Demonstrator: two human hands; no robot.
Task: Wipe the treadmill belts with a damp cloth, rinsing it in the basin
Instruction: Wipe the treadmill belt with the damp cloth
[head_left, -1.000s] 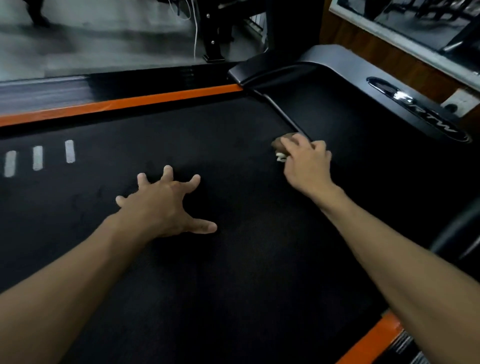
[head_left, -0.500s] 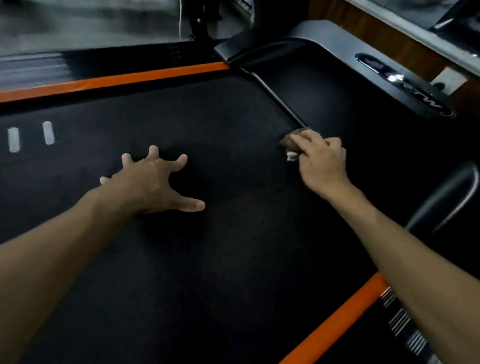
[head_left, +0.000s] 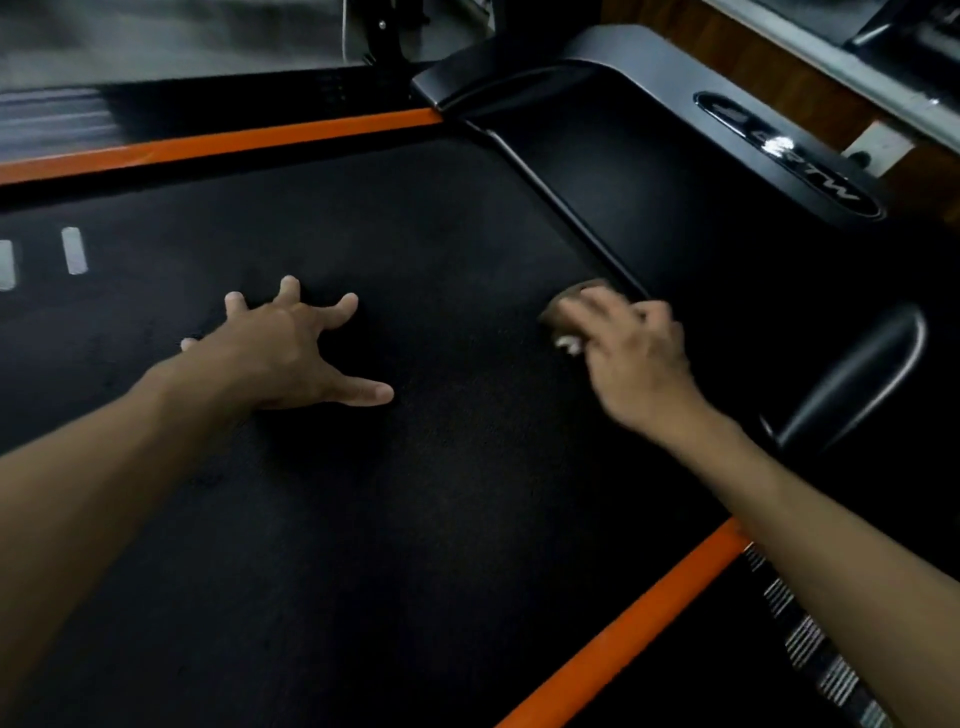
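The black treadmill belt (head_left: 457, 493) fills most of the view. My right hand (head_left: 634, 358) presses a small brownish cloth (head_left: 563, 309) onto the belt, close to the belt's front edge by the motor cover. Only the cloth's front end and a pale scrap under my thumb show; the rest is under my fingers. My left hand (head_left: 291, 348) rests flat on the belt with fingers spread, holding nothing, about two hand-widths left of the cloth. No basin is in view.
Orange side rails run along the far side (head_left: 218, 143) and the near right (head_left: 623, 623) of the belt. The black motor cover (head_left: 691, 171) with a logo plate rises beyond my right hand. A black handlebar (head_left: 857, 374) crosses at right. White marks (head_left: 74, 250) sit on the belt at left.
My right hand has slid the cloth a little nearer along the belt's front edge and is blurred with motion. The view has shifted forward. The left hand stays planted.
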